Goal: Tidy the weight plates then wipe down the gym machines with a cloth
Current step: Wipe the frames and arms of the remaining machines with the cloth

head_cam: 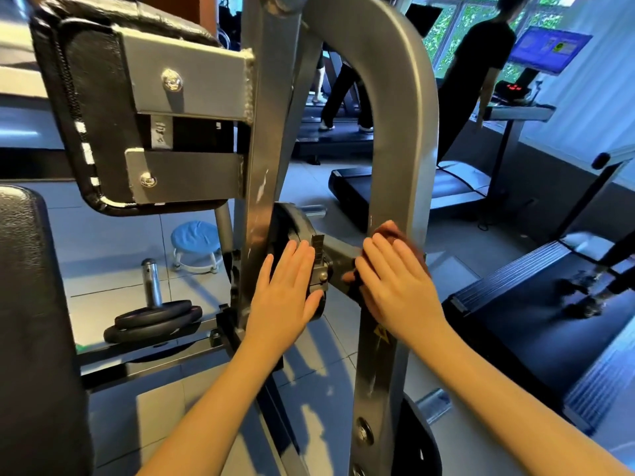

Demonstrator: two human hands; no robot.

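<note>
A grey steel gym machine frame (402, 132) fills the middle of the head view. My right hand (395, 280) lies flat with straight fingers on a dark reddish-brown cloth (388, 233), pressing it against the frame's curved upright. My left hand (288, 286) rests flat, fingers straight, on a black weight plate (285, 221) mounted on the machine's side peg beside a metal collar (319, 269). Two black weight plates (154, 321) lie stacked on a low chrome peg (151, 283) at the lower left.
A black padded seat back (96, 108) is bolted to the frame at upper left. A black seat cushion (31, 321) fills the left edge. Treadmills (536, 304) stand right, with people on those farther back (477, 73). A small blue stool (196, 242) sits on the tiled floor.
</note>
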